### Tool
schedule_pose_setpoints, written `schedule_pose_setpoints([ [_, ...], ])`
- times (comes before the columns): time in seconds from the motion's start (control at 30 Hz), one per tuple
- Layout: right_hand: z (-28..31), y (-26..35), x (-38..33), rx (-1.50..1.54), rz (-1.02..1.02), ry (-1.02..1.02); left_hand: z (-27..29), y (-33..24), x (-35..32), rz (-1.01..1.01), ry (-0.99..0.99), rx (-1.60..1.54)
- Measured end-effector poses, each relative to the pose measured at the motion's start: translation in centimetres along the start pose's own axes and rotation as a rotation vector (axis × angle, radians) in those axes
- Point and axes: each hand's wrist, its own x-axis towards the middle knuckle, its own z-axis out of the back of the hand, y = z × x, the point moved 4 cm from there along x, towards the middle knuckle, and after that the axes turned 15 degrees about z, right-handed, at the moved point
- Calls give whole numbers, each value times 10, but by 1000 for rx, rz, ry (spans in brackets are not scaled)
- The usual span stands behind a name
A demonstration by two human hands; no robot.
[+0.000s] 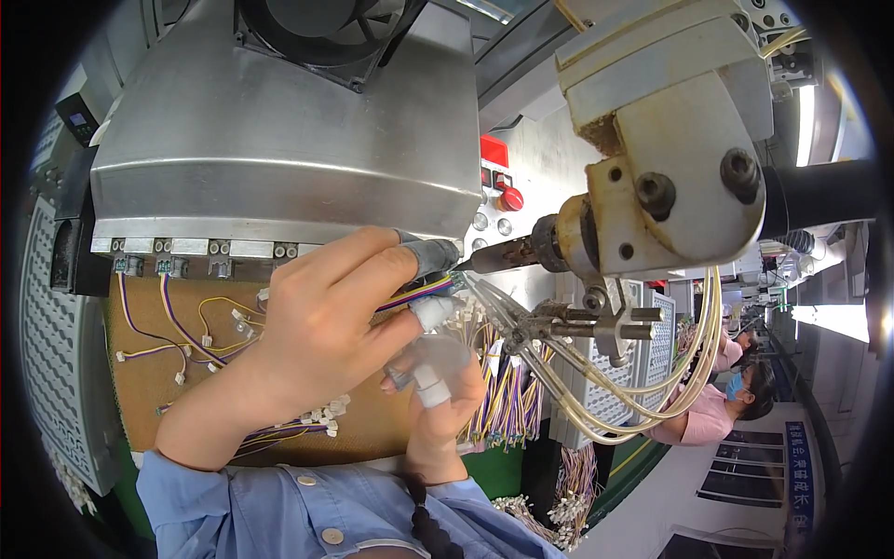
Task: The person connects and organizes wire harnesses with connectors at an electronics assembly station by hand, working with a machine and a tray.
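My left hand [335, 317], with grey and white covers on its fingertips, pinches a small bundle of yellow, purple and other coloured wires [410, 296]. At the wires' end a tiny green connector board [457, 279] sits right by the tip of a soldering iron [503, 253]. Whether the tip touches it I cannot tell. Just below, my right hand [440, 405] is raised with a white cover on one finger. Its fingertips are smeared by motion, so its grip is unclear.
A metal housing [289, 121] with a fan [326, 28] stands ahead, with clamps along its lower edge holding wired connectors. Loose harnesses lie on the brown board [372, 433]. Wire bundles [507, 401] hang at right beneath clear tubes [596, 424]. A co-worker [708, 415] sits far right.
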Motion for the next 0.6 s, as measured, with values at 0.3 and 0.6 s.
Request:
schedule_pose_setpoints([
  [0.3, 4, 1, 3, 15, 8, 14, 18, 0, -17, -19, -31, 117],
  [0.6, 6, 5, 5, 60, 70, 60, 33, 1, -28, -28, -87, 107],
])
